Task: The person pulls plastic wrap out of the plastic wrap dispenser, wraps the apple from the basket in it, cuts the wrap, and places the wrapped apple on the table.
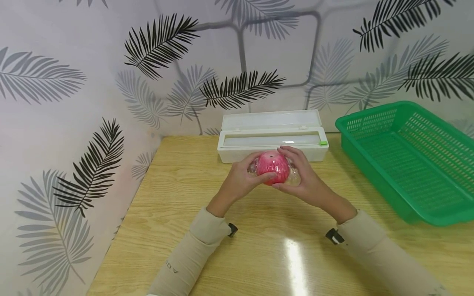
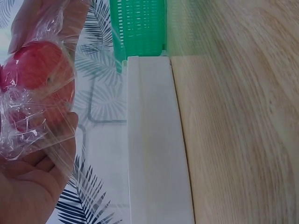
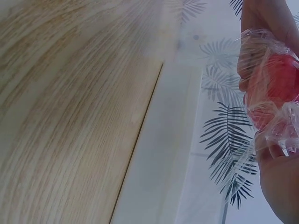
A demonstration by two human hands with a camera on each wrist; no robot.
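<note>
1. Red apple (image 1: 272, 163), wrapped in clear plastic film (image 1: 294, 176), is held up off the tabletop (image 1: 177, 185), btwn both hands, at approx. ctr of head view. Film is crinkled, w/ loose bunched folds on the apple's sides.
2. L hand (image 1: 240, 177), at 8–9 o'clock of apple: gripping wrapped fruit, thumb across lower front, fingers curved round the side.
3. R hand (image 1: 305, 181), at 4 o'clock of apple: also gripping it; fingers over top, thumb along underside.
4. White cling-film dispenser (image 1: 233, 154) sits at 12 o'clock of apple, just behind it, at table's back edge. Lid (image 1: 272, 120) open, tilted back twd wall; pale roll (image 1: 272, 140) visible in slot; green tab (image 1: 324, 143) at its 3 o'clock end.
5. Green plastic basket (image 1: 377, 172), perforated sides, at 3 o'clock of apple, well apart from R hand.
6. Beige sleeves (image 1: 192, 250) on both arms, coming in from 7 & 5 o'clock; dark lettering on L one.
7. Wall covering (image 1: 74, 144), blk/grey frond print, runs from 9 to 12 o'clock & beyond. Tabletop: light wood grain, w/ bright glare at 6 o'clock.
</note>
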